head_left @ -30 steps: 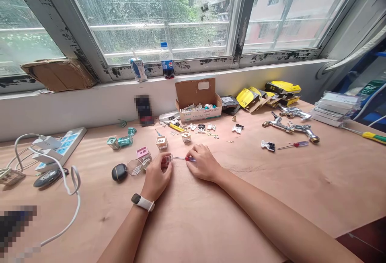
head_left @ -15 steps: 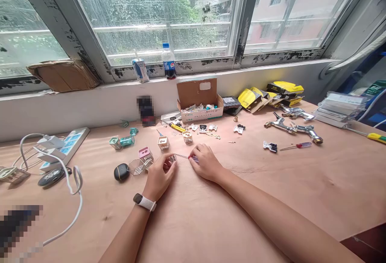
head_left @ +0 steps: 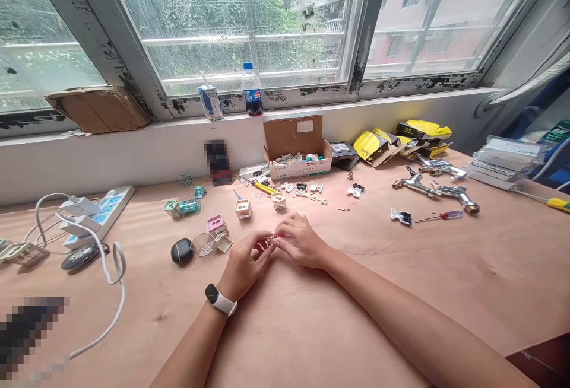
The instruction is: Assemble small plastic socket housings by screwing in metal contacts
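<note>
Beneath barred windows, the pinkish tabletop (head_left: 356,311) carries scattered parts; left fingers (head_left: 266,245) pinch a small clear piece (head_left: 269,241); right fingers (head_left: 276,237) close around a red-handled screwdriver (head_left: 285,235).

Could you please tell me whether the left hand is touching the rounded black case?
Apart: the head view shows tabletop between the left hand and the rounded black case.

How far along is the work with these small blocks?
Two cream blocks stand upright and look whole, so perhaps done. In hand: the left hand pinches a small part, mostly hidden; the right hand holds a screwdriver beside it. A clear shell and teal pieces lie loose, so these may be left. I cannot tell if parts are being joined or separated.
</note>
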### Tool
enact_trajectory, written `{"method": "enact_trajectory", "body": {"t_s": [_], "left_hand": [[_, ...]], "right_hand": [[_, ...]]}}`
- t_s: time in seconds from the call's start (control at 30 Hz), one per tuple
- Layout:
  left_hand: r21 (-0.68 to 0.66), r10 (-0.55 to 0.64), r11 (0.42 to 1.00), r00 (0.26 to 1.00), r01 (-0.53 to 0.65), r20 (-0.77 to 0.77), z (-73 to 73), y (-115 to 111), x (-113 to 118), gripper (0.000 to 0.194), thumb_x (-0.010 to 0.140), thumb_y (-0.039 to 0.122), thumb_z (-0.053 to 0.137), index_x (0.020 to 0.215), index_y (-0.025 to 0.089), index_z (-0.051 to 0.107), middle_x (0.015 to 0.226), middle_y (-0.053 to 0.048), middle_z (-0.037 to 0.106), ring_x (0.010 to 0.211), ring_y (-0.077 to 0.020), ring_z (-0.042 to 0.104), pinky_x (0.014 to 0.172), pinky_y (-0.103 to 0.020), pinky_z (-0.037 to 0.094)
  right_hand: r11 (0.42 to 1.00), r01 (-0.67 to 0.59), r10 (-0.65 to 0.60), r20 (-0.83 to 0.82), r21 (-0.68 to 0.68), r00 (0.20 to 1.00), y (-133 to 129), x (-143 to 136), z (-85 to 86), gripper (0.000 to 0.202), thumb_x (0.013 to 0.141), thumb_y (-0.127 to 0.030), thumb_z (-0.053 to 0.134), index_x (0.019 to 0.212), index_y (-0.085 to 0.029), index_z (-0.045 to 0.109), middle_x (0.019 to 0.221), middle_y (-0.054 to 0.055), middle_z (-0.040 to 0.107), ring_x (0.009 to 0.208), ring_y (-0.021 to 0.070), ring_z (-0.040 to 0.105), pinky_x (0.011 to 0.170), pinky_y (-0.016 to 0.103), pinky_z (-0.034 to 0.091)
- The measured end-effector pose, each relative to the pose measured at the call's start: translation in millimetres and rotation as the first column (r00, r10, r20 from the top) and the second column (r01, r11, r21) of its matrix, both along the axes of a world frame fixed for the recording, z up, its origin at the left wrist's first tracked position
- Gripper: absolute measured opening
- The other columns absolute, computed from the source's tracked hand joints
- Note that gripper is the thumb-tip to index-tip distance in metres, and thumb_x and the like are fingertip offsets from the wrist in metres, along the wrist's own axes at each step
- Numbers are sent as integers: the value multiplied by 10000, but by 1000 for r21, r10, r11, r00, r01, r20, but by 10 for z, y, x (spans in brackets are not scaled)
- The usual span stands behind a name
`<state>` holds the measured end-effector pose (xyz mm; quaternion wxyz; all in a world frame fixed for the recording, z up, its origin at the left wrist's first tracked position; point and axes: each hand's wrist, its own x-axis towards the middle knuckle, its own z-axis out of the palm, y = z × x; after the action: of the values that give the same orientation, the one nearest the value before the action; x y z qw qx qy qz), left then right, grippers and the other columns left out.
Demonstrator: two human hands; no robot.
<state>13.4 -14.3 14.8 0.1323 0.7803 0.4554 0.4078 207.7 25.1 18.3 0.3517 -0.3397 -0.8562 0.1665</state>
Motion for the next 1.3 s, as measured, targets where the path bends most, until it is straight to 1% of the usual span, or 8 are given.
{"method": "enact_trajectory", "body": {"t_s": [0.1, 0.23, 0.33, 0.4, 0.73, 0.93, 1.13, 1.3], "left_hand": [[101, 141, 986, 988, -135, -63, -3, 20, -51, 297, 921, 236, 552, 1218, 212, 556, 1046, -77, 615, 809, -172, 623, 731, -320, 553], [233, 442, 887, 878, -398, -185, -12, 59, -157, 317, 907, 155, 485, 1211, 179, 572, 1175, -148, 554, 1096, -304, 551, 935, -474, 489], [271, 618, 784, 744, -558, -255, -22, 66, -198, 290, 881, 136, 480, 1136, 161, 616, 1118, -163, 561, 1035, -334, 538, 893, -500, 467], [297, 671, 740, 694, -604, -261, -22, 61, -204, 278, 873, 134, 477, 1104, 160, 630, 1069, -157, 571, 986, -329, 541, 858, -480, 461], [323, 679, 734, 635, -597, -370, -5, 53, -239, 275, 894, 159, 443, 1073, 155, 651, 992, -145, 643, 954, -341, 559, 806, -437, 390], [212, 606, 791, 684, -574, -408, 2, 55, -256, 339, 881, 87, 406, 1106, 168, 646, 1024, -139, 671, 953, -326, 595, 817, -431, 395], [129, 548, 830, 751, -543, -369, 26, 50, -240, 347, 883, 85, 402, 1113, 171, 648, 1050, -131, 662, 960, -305, 624, 819, -403, 451], [84, 478, 874, 814, -479, -330, -22, 72, -243, 300, 894, 120, 414, 1094, 156, 634, 1060, -123, 637, 895, -271, 640, 779, -381, 504]], "right_hand": [[998, 19, -22, -49, -64, 999, 12, 12, 4, 49, 940, -224, 642, 905, -191, 650, 938, 31, 692, 997, 197, 549, 921, 360, 367], [997, -7, 5, -32, -71, 999, 21, 10, -12, 69, 965, -195, 596, 946, -194, 662, 947, 25, 705, 961, 186, 554, 906, 352, 354], [1000, -14, 14, 23, -6, 1000, 10, -1, -24, 130, 982, -206, 563, 1044, -197, 677, 963, 44, 707, 965, 199, 543, 907, 361, 343], [999, -20, 16, 75, 47, 997, -13, -10, -18, 171, 987, -213, 545, 1094, -186, 677, 964, 65, 703, 958, 209, 535, 894, 367, 336], [981, -102, 39, 350, 164, 936, -104, -48, 14, 233, 998, -252, 507, 865, -171, 681, 797, 77, 668, 833, 207, 506, 804, 353, 310], [986, -56, 1, 334, 155, 943, -88, -60, -5, 220, 1003, -280, 511, 930, -158, 680, 843, 88, 688, 828, 207, 533, 806, 346, 316], [983, -75, 14, 340, 167, 940, -92, -63, 7, 335, 902, -479, 652, 924, -147, 687, 818, 87, 675, 813, 217, 541, 811, 345, 339], [982, -109, 44, 378, 152, 925, -71, -54, -6, 289, 897, -430, 647, 928, -146, 694, 863, 89, 682, 847, 217, 552, 843, 346, 342]]}}
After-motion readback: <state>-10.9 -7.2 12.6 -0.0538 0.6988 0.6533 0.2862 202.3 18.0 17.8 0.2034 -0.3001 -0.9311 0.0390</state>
